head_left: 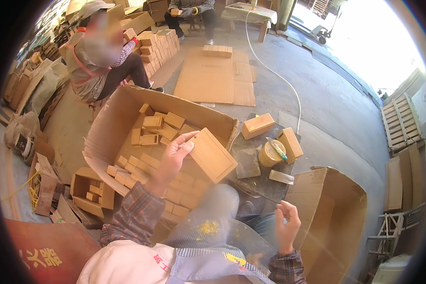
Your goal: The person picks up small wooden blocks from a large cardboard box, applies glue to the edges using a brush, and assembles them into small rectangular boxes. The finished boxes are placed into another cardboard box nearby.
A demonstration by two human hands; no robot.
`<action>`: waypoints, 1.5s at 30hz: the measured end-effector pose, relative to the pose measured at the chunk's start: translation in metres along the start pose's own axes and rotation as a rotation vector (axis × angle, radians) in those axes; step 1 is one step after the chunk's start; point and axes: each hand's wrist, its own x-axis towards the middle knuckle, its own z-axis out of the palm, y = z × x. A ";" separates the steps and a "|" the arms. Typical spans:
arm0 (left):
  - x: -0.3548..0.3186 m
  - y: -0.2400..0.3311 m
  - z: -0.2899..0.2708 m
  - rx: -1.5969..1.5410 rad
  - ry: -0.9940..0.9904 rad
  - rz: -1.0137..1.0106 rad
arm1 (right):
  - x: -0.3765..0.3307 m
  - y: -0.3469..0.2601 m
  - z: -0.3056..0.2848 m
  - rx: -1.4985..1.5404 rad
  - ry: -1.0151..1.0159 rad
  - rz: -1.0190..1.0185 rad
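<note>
Left hand [175, 154] grips a flat tan wooden box [212, 155] above the big open cardboard carton's [110, 127] right rim. Right hand [287, 223] hangs empty, fingers loosely curled. Carton approx half-filled w/ similar boxes; stacking looks midway.

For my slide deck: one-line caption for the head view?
Left hand lifts a wooden box over a carton; right hand empty.

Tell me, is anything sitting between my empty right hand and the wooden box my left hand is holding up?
Nothing visible. The left hand holds the wooden box above the big carton of wooden pieces. The right hand is lower, open and empty, and only the person's own lap lies under the gap between them.
</note>
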 end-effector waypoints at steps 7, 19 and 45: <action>-0.062 0.023 0.048 -0.043 -0.082 -0.073 | -0.032 -0.074 0.044 0.653 -0.425 0.221; -0.093 0.025 0.078 0.125 -0.218 0.036 | -0.047 -0.080 0.052 0.843 -0.367 0.371; -0.119 0.050 0.084 0.819 -0.403 0.240 | -0.037 -0.064 0.023 0.523 -0.440 0.021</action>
